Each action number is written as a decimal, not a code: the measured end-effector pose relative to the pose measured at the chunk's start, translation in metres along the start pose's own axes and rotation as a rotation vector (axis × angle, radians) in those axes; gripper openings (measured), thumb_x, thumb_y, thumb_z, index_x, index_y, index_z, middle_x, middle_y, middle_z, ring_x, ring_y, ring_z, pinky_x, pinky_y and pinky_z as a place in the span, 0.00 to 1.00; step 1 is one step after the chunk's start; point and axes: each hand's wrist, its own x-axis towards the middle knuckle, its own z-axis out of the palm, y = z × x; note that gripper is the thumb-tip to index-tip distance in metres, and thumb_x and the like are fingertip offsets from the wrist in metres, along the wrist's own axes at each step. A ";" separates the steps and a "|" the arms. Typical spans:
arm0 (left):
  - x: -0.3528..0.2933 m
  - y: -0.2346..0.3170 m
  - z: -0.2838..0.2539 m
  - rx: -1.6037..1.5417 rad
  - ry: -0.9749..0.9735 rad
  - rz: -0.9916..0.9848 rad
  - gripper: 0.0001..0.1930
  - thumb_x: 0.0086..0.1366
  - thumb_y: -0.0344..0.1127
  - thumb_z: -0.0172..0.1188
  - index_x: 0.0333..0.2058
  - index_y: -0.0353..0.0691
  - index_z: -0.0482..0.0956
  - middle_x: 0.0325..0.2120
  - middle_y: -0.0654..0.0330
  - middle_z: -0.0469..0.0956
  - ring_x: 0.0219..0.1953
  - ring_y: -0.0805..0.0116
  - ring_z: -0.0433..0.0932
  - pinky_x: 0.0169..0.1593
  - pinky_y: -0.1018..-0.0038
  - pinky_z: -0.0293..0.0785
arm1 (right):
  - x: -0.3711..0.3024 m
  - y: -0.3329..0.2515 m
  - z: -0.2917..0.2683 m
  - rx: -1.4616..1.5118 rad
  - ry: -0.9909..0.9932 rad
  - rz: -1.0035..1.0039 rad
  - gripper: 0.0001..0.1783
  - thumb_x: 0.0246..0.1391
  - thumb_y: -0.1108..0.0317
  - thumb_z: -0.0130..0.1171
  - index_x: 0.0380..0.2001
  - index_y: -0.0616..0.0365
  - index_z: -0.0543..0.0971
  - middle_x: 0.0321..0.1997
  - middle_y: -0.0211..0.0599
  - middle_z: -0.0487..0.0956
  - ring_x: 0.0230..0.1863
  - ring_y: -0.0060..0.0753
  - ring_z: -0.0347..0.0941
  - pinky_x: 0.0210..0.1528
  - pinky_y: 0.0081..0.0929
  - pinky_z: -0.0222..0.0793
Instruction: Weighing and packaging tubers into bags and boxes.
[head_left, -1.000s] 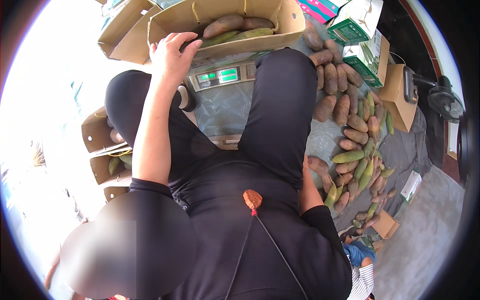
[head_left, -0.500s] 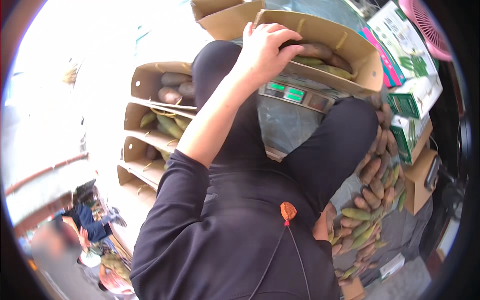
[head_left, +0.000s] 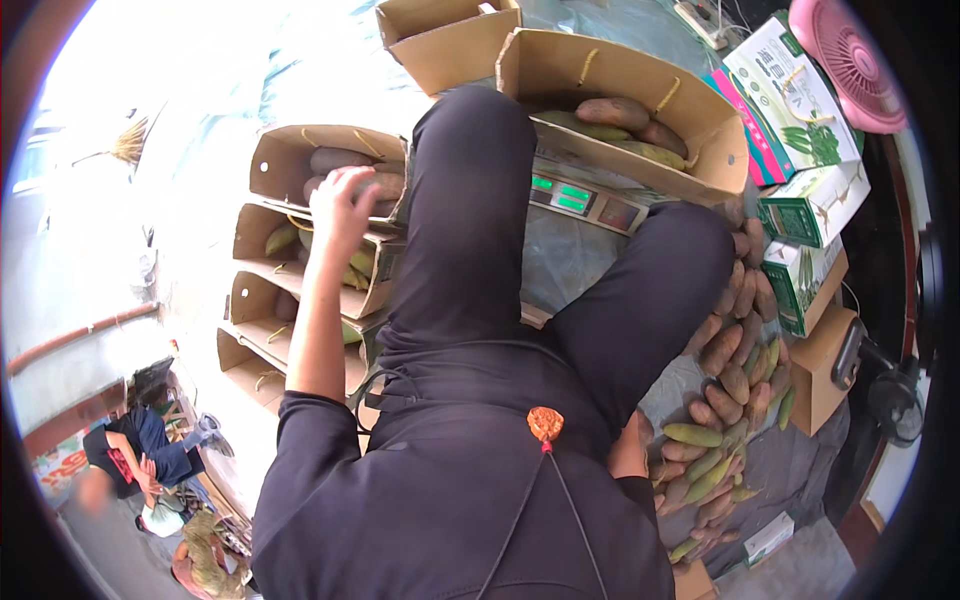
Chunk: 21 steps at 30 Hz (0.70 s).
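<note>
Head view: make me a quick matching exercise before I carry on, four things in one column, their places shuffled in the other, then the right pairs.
Things
1. Bare left hand
2. Round pink plastic fan
3. Flat grey scale with green-lit display
4. Carved orange-brown pendant

Places
A. Between the black-trousered knees
B. Against the black shirt
C. At an open tan cardboard box of brown oblong tubers, on the person's left
D. Upper right, beside a white-and-green carton

Pairs: 1-C; 2-D; 3-A; 4-B.
</note>
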 end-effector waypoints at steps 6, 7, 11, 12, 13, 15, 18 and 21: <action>-0.062 -0.001 0.045 0.269 -0.367 -0.195 0.28 0.55 0.40 0.62 0.56 0.53 0.67 0.55 0.61 0.67 0.62 0.57 0.59 0.61 0.41 0.47 | 0.006 -0.008 -0.015 0.013 0.006 -0.015 0.13 0.53 0.66 0.56 0.39 0.64 0.79 0.36 0.31 0.79 0.36 0.20 0.72 0.39 0.22 0.68; -0.064 0.000 0.048 0.259 -0.305 -0.133 0.29 0.55 0.37 0.61 0.57 0.52 0.65 0.54 0.62 0.67 0.62 0.56 0.59 0.61 0.39 0.46 | 0.007 -0.009 -0.017 0.016 0.008 -0.019 0.13 0.53 0.66 0.56 0.39 0.64 0.79 0.36 0.31 0.79 0.36 0.20 0.72 0.39 0.22 0.68; -0.057 0.005 0.046 0.342 -0.324 -0.134 0.25 0.55 0.38 0.60 0.53 0.51 0.69 0.46 0.63 0.72 0.57 0.62 0.65 0.61 0.39 0.45 | 0.017 -0.020 -0.028 0.039 0.032 -0.042 0.14 0.53 0.66 0.56 0.39 0.64 0.79 0.37 0.31 0.79 0.37 0.21 0.72 0.39 0.22 0.68; -0.055 0.000 0.046 0.314 -0.335 -0.138 0.23 0.55 0.39 0.60 0.51 0.52 0.70 0.43 0.64 0.73 0.55 0.63 0.67 0.61 0.39 0.46 | 0.019 -0.025 -0.032 0.046 0.042 -0.050 0.14 0.53 0.66 0.56 0.39 0.64 0.79 0.37 0.31 0.79 0.37 0.21 0.72 0.39 0.22 0.68; -0.052 -0.004 0.046 0.286 -0.348 -0.141 0.22 0.54 0.40 0.61 0.50 0.52 0.72 0.41 0.65 0.74 0.52 0.64 0.69 0.60 0.40 0.46 | 0.022 -0.029 -0.035 0.055 0.053 -0.057 0.14 0.53 0.66 0.56 0.39 0.64 0.79 0.37 0.31 0.79 0.37 0.21 0.72 0.39 0.22 0.68; -0.046 -0.004 0.046 0.286 -0.367 -0.157 0.21 0.54 0.41 0.61 0.48 0.52 0.73 0.40 0.64 0.75 0.51 0.64 0.71 0.60 0.40 0.46 | 0.027 -0.038 -0.042 0.073 0.077 -0.069 0.14 0.53 0.66 0.56 0.39 0.64 0.79 0.37 0.31 0.79 0.37 0.21 0.72 0.39 0.22 0.68; -0.032 -0.003 0.043 0.270 -0.406 -0.190 0.17 0.55 0.41 0.61 0.45 0.50 0.76 0.38 0.64 0.76 0.48 0.64 0.73 0.60 0.42 0.48 | 0.034 -0.054 -0.049 0.103 0.113 -0.085 0.14 0.53 0.66 0.56 0.39 0.64 0.79 0.37 0.31 0.79 0.37 0.21 0.72 0.39 0.22 0.69; -0.007 0.001 0.035 0.129 -0.303 -0.232 0.15 0.57 0.41 0.60 0.44 0.49 0.77 0.40 0.62 0.77 0.48 0.61 0.73 0.60 0.46 0.53 | 0.041 -0.071 -0.057 0.128 0.148 -0.098 0.14 0.54 0.66 0.56 0.39 0.64 0.79 0.38 0.31 0.79 0.37 0.21 0.72 0.39 0.22 0.69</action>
